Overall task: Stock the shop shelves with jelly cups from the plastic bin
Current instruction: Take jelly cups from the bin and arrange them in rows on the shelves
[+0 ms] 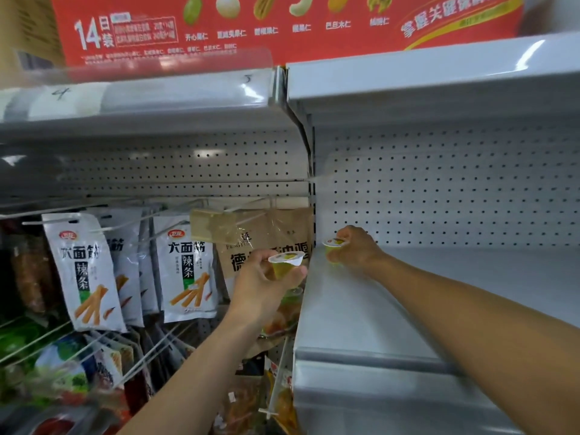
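Each of my hands holds a small yellow-green jelly cup with a white foil lid. My right hand grips one jelly cup at the back left corner of the grey metal shelf, low over the shelf surface. My left hand holds a second jelly cup upright in the air, just left of the shelf's left edge. The plastic bin is out of view.
A white pegboard wall backs the shelf, and an upper shelf hangs overhead. To the left, snack packets and a brown bag hang on wire hooks. A red carton sits on top.
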Demonstrator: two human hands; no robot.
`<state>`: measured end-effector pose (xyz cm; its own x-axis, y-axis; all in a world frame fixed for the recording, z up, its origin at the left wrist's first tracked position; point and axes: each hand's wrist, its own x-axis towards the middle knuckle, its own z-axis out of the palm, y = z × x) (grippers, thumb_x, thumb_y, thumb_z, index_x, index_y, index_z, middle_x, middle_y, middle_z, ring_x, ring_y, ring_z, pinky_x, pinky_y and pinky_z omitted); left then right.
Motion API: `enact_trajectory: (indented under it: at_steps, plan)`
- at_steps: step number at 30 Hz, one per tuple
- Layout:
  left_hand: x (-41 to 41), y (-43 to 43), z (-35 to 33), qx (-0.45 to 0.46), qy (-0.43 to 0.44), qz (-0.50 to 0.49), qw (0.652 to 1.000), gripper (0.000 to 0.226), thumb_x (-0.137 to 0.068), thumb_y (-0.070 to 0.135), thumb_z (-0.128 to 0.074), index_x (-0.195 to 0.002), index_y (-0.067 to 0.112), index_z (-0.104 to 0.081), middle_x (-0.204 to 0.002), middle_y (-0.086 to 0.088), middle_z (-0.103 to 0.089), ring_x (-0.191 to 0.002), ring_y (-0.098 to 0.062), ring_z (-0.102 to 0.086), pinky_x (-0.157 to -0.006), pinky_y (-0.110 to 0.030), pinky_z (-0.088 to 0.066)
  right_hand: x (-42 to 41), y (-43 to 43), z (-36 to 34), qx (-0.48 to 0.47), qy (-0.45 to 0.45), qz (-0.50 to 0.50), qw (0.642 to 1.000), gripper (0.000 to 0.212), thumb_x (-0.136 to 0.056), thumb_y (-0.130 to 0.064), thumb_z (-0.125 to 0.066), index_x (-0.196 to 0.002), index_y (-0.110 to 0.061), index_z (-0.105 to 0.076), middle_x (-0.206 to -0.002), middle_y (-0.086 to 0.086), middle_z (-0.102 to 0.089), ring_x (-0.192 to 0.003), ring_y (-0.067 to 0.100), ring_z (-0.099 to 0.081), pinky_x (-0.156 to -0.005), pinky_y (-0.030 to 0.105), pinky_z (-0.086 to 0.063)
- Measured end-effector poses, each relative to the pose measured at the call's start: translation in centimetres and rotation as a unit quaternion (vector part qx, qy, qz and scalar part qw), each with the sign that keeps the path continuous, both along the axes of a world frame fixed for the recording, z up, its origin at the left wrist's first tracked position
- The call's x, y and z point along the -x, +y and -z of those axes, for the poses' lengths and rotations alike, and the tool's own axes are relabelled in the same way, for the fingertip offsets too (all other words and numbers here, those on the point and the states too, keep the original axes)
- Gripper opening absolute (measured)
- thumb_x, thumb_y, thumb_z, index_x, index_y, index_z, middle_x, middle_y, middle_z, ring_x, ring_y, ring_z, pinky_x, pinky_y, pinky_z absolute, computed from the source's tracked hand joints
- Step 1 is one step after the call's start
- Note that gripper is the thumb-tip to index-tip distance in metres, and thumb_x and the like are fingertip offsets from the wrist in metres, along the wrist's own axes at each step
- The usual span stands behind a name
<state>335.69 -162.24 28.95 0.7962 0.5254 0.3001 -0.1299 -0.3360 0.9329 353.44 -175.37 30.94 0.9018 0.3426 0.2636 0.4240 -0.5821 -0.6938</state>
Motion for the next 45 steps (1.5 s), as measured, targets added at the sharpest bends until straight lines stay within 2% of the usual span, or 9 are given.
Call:
enact_trajectory:
  at_steps: [6,9,13,15,18,23,28,38,45]
  plan:
    - [-0.8,-1.2,-0.1,0.0,0.005,0.028,1.0,0.043,-0.071,0.03,-0.085,-0.102,0.031,-0.055,-0.102,0.008,-0.07,-0.097,-0.011,-0.066,-0.092,-0.036,-0.053,1.0,-1.9,-1.2,-0.033,0.011,-0.024,0.999,0.084,-0.083,-0.023,-0.075,-0.15,-0.012,-0.025,-0.146,0.012,-0.039,-0.131,0.024,-0.043,-0.098,0.026,-0.038]
    - [-1.3,-2.0,0.0,-0.005,0.006,0.049,0.999,0.045,-0.067,0.027,-0.088,-0.1,0.031,-0.058,-0.101,0.008,-0.07,-0.097,-0.013,-0.066,-0.09,-0.041,-0.055,2.5,-4.1,-2.4,-0.075,-0.032,-0.007,0.997,0.05,-0.09,-0.017,-0.065,-0.137,-0.011,-0.047,-0.128,0.01,-0.055,-0.109,0.017,-0.054,-0.087,0.023,-0.041]
    - [-1.8,-3.8,-0.1,-0.014,0.025,0.074,0.997,0.047,-0.067,0.014,-0.087,-0.101,0.025,-0.057,-0.099,0.0,-0.069,-0.09,-0.016,-0.066,-0.087,-0.044,-0.056,5.8,-6.0,-2.8,-0.09,0.025,-0.079,0.993,0.017,-0.09,-0.014,-0.064,-0.106,-0.011,-0.067,-0.098,0.009,-0.068,-0.079,0.013,-0.061,-0.07,0.023,-0.047]
    - [-2.1,-4.4,-0.2,-0.026,0.031,0.086,0.995,0.054,-0.067,0.013,-0.087,-0.107,0.02,-0.052,-0.099,0.001,-0.065,-0.086,-0.012,-0.062,-0.083,-0.033,-0.057,7.4,-6.6,-2.8,-0.078,0.055,-0.124,0.988,0.018,-0.091,-0.029,-0.065,-0.099,-0.013,-0.07,-0.093,0.005,-0.071,-0.076,0.011,-0.063,-0.07,0.025,-0.048]
    - [-1.9,-5.1,-0.6,-0.047,0.048,0.098,0.993,0.072,-0.07,0.013,-0.085,-0.125,0.016,-0.038,-0.094,0.009,-0.057,-0.079,0.0,-0.056,-0.055,-0.002,-0.044,8.6,-7.1,-2.7,-0.042,0.071,-0.17,0.982,0.032,-0.084,-0.043,-0.07,-0.104,-0.018,-0.07,-0.096,-0.002,-0.073,-0.085,0.01,-0.066,-0.073,0.025,-0.051]
    - [-1.7,-5.5,-1.1,-0.043,0.074,0.104,0.991,0.083,-0.071,0.005,-0.083,-0.137,0.006,-0.032,-0.103,-0.001,-0.06,-0.071,0.004,-0.047,-0.049,0.008,-0.029,8.8,-6.3,-1.9,-0.001,0.061,-0.15,0.987,0.054,-0.076,-0.02,-0.081,-0.124,-0.016,-0.056,-0.111,0.002,-0.067,-0.096,0.013,-0.065,-0.081,0.021,-0.05]
    - [-2.3,-5.0,-1.1,-0.05,0.093,0.12,0.987,0.085,-0.07,-0.004,-0.082,-0.138,0.009,-0.031,-0.105,0.0,-0.058,-0.078,0.001,-0.053,-0.053,0.002,-0.039,7.9,-5.2,-1.0,-0.046,0.059,-0.13,0.989,0.034,-0.079,-0.017,-0.078,-0.11,-0.014,-0.062,-0.1,0.002,-0.066,-0.074,0.003,-0.057,-0.064,0.014,-0.044]
    - [-4.5,-3.7,-1.0,-0.05,0.09,0.133,0.986,0.076,-0.08,-0.006,-0.07,-0.142,0.013,-0.03,-0.118,-0.007,-0.062,-0.102,-0.017,-0.062,-0.08,-0.024,-0.053,6.4,-4.4,-0.2,-0.057,-0.025,-0.1,0.993,0.035,-0.072,-0.013,-0.082,-0.1,-0.017,-0.061,-0.095,-0.002,-0.065,-0.083,0.013,-0.064,-0.085,0.031,-0.055]
    - [-4.3,-2.7,-0.7,-0.009,0.074,0.099,0.992,0.055,-0.087,-0.008,-0.058,-0.136,0.009,-0.039,-0.119,-0.013,-0.061,-0.095,-0.017,-0.058,-0.067,-0.014,-0.048,5.2,-4.0,0.3,-0.066,-0.033,-0.08,0.994,0.039,-0.074,-0.014,-0.082,-0.107,-0.012,-0.062,-0.102,0.004,-0.066,-0.088,0.019,-0.065,-0.087,0.036,-0.055]
